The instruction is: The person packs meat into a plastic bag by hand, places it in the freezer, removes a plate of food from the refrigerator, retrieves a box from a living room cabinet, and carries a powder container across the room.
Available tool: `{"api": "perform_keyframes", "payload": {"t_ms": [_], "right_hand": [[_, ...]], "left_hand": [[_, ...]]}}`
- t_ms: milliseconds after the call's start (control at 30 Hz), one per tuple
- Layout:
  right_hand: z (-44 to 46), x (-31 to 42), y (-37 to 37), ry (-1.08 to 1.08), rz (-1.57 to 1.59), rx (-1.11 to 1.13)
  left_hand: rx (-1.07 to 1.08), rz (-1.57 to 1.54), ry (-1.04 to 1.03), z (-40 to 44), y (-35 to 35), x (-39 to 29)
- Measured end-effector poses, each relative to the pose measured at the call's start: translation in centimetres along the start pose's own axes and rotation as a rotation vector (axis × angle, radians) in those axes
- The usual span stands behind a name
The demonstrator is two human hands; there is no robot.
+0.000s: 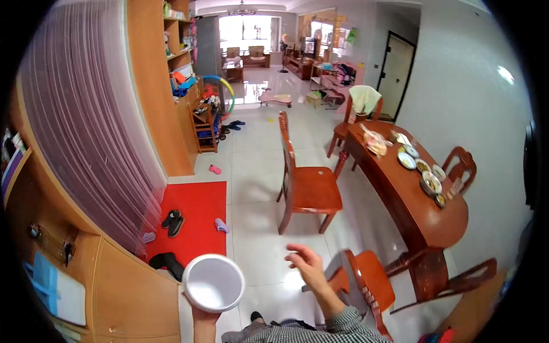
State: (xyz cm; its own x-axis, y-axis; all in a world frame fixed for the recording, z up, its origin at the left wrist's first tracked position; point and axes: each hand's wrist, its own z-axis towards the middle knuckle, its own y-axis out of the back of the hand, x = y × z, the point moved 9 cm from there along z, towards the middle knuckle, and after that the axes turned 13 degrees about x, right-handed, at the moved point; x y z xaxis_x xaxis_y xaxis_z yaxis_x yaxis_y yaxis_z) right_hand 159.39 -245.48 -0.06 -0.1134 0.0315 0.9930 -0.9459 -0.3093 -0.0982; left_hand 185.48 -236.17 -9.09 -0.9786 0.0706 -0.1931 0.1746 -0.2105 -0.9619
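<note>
My left hand grips a white round bucket from below and its near side. The bucket's mouth faces up toward me, and I see only its pale inside; most of the fingers are hidden behind it. My right hand is raised to the right of the bucket, holding nothing, its fingers apart and slightly bent. Closest to that hand is a reddish-brown wooden chair, just to its right. A checked sleeve covers the right forearm.
Ahead stands another wooden chair on the tiled floor. To the right, a wooden table carries several bowls of food. On the left, a red mat has shoes on it, beside a wooden cabinet and a sheer curtain.
</note>
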Motion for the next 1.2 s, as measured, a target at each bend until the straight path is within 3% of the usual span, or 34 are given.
{"api": "perform_keyframes", "payload": {"t_ms": [33, 100, 133, 233, 333, 367, 500, 533, 633, 667, 733, 867, 1000, 1200], "right_hand": [[1.8, 0.3, 1.7, 0.010, -0.019, -0.044], [5.1, 1.2, 5.1, 0.039, 0.029, -0.197], [6.8, 1.2, 6.8, 0.040, 0.037, -0.278], [13.4, 0.1, 10.1, 0.048, 0.048, -0.439], [22.4, -1.0, 11.4, 0.090, 0.074, -0.373], [26.3, -1.0, 12.2, 0.124, 0.097, -0.354], [38.7, 0.6, 15.5, 0.114, 0.087, -0.333], [41.1, 2.7, 16.4, 0.128, 0.056, -0.318], [47.9, 10.3, 20.5, 0.307, -0.529, -0.328], [49.9, 11.2, 22.6, 0.324, -0.486, -0.369], [54.4, 11.7, 26.6, 0.312, -0.444, -0.456], [65.5, 11.4, 29.9, 0.290, -0.636, -0.480], [77.4, 11.3, 32.0, 0.126, -0.813, -0.410], [83.5, 10.5, 40.5, -0.193, -0.832, -0.645]], "left_hand": [[0.033, 0.149, 0.057, 2.8, 1.5, -0.5], [-0.100, 0.281, 0.110, 10.3, 1.7, -1.0], [-0.078, 0.128, 0.142, 14.2, 3.4, -0.7], [-0.063, 0.182, 0.123, 25.6, 4.7, -2.1], [-0.072, 0.432, 0.216, 32.8, 9.8, -3.0], [-0.120, 0.129, 0.173, 36.5, 9.7, -3.3], [-0.164, 0.158, 0.062, 47.5, 10.7, -7.6], [-0.174, 0.127, 0.048, 49.5, 10.9, -8.6], [-0.136, 0.063, 0.055, 56.1, 11.2, -11.3], [-0.145, 0.862, 0.087, 58.5, 10.2, -13.3], [-0.119, 1.262, 0.083, 63.9, 11.8, -15.1], [-0.225, -0.065, -0.007, 75.9, 20.9, -16.2], [-0.159, 0.251, 0.021, 93.2, 23.2, -16.9], [-0.021, 0.145, 0.366, 117.0, 25.2, -8.1]]}}
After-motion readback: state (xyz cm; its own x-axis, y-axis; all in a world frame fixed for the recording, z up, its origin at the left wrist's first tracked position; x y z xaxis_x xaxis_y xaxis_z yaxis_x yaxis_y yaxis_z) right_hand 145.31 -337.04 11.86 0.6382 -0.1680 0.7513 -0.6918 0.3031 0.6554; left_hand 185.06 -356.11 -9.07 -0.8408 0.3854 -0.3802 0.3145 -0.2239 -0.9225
